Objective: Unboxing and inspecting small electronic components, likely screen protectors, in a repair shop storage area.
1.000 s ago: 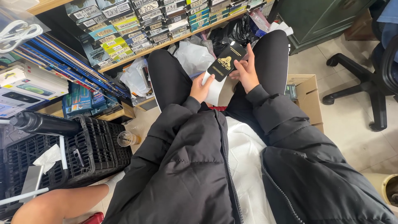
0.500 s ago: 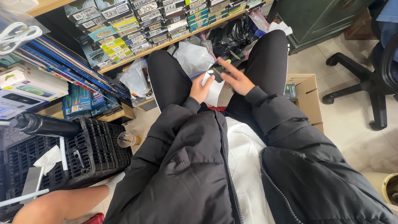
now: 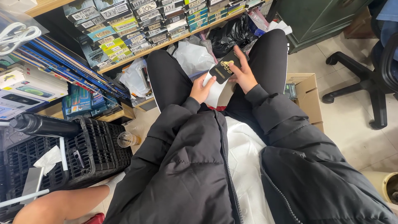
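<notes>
Between the knees, above the lap, a flat black package [image 3: 224, 70] with a gold emblem lies tilted, its long axis running from lower left to upper right. The right hand [image 3: 243, 74] pinches its upper right edge; the left hand [image 3: 200, 89] grips the lower left end, fingers pressed around a white piece beneath it.

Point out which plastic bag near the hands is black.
The crumpled black bag under the shelf, just above the right hand; the other bags are white.
</notes>
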